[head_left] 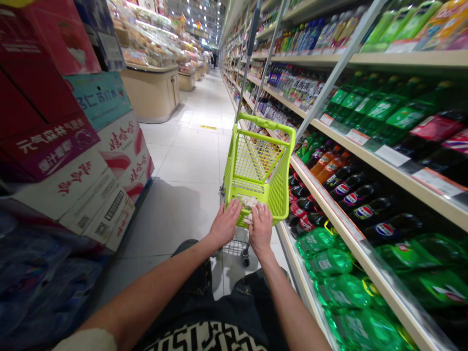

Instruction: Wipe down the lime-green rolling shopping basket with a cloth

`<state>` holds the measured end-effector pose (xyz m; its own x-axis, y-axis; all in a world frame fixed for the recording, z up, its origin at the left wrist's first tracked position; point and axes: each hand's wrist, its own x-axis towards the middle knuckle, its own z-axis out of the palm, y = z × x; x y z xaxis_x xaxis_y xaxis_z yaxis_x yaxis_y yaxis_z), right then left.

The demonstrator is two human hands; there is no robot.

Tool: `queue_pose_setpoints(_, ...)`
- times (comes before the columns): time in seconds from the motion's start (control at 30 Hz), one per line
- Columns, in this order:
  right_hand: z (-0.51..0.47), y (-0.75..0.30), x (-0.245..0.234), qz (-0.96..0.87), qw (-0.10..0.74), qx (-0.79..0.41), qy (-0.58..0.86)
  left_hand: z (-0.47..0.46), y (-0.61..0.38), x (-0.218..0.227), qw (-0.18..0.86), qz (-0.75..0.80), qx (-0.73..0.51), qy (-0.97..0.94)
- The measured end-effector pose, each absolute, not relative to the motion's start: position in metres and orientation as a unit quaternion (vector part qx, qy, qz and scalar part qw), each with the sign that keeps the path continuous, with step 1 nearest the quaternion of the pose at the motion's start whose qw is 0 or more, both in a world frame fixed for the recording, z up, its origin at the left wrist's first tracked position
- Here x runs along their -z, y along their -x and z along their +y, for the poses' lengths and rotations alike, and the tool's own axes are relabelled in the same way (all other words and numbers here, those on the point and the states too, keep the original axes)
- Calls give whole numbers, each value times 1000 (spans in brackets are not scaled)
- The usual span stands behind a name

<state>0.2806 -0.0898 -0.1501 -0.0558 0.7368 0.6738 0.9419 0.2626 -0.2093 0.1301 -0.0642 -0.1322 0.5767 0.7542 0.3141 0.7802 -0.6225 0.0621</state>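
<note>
A lime-green shopping cart [285,195] with a plastic mesh basket stands in front of my knees. My left hand [227,222] rests over the basket's near left rim, its fingers bent onto the edge and touching the left side of a crumpled whitish cloth [248,201]. On the same rim, a little to the right, my right hand [260,225] presses its curled fingers onto the cloth. Part of the cloth bulges out between the two hands. My palms and the undersides of my fingers are hidden.
Close on the right run shelves [420,183] of soft-drink bottles, including large green bottles [336,287] low down. Stacked drink cartons [73,190] and wrapped bottle packs [40,278] stand on the left. A tiled aisle [183,161] leads ahead past a food counter [155,95].
</note>
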Motion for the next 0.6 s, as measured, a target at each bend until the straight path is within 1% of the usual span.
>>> queue_pose_setpoints(0.1, -91, -291, 150, -714, 358, 152, 582, -63, -129, 132, 40, -432, 153, 888)
queue_pose_setpoints(0.2, -95, -312, 149, -698, 392, 165, 576, -64, -132, 133, 36, -441, 157, 883)
queue_pose_setpoints(0.3, -96, -308, 151, -667, 412, 184, 593, -66, -135, 134, 31, -441, 163, 882)
queue_pose_setpoints(0.47, -92, -269, 157, -735, 377, 151, 543, -63, -131, 133, 42, -438, 166, 882)
queue_pose_setpoints(0.53, -92, -277, 155, -752, 372, 141, 525, -60, -125, 132, 43, -450, 167, 876)
queue_pose_setpoints(0.6, -95, -302, 151, -733, 387, 154, 538, -58, -119, 130, 41, -470, 165, 866)
